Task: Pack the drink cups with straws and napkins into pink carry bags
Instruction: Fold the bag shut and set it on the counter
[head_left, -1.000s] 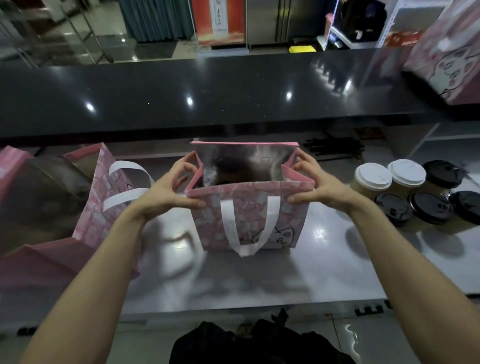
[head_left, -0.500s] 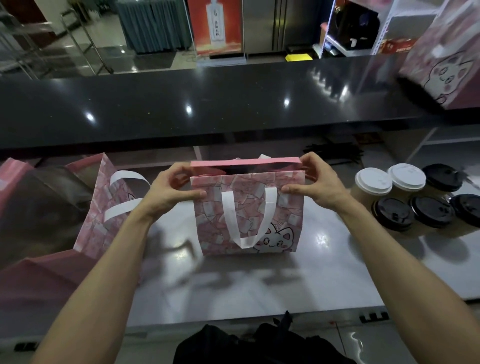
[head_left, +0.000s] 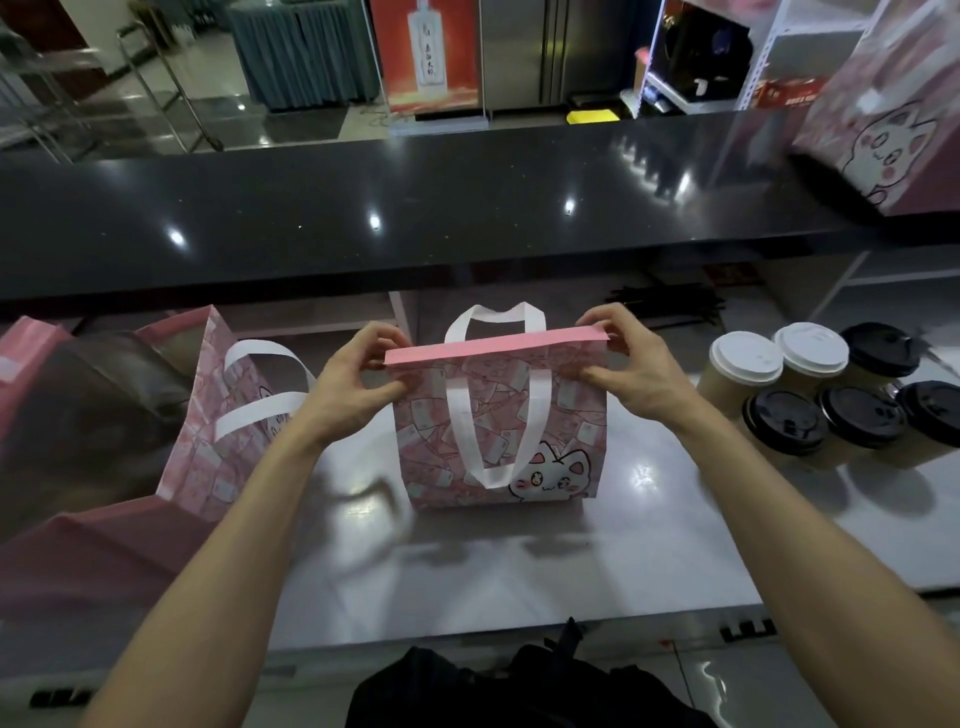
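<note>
Two pink carry bags stand on the pale counter (head_left: 519, 571): an open one (head_left: 218, 431) at left and the middle bag (head_left: 498, 421), its top pressed flat. Left hand (head_left: 358, 374) and right hand (head_left: 623, 364) each pinch a corner of that rim. Six lidded cups (head_left: 826, 395) wait just right. Sealing well probably means even pressure along the whole strip, with both handles kept free.

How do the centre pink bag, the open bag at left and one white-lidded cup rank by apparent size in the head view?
1. Open bag at left, though it sits nearer the camera and the frame cuts it off, so unsure against the next.
2. Centre pink bag.
3. White-lidded cup, clearly smallest.
</note>
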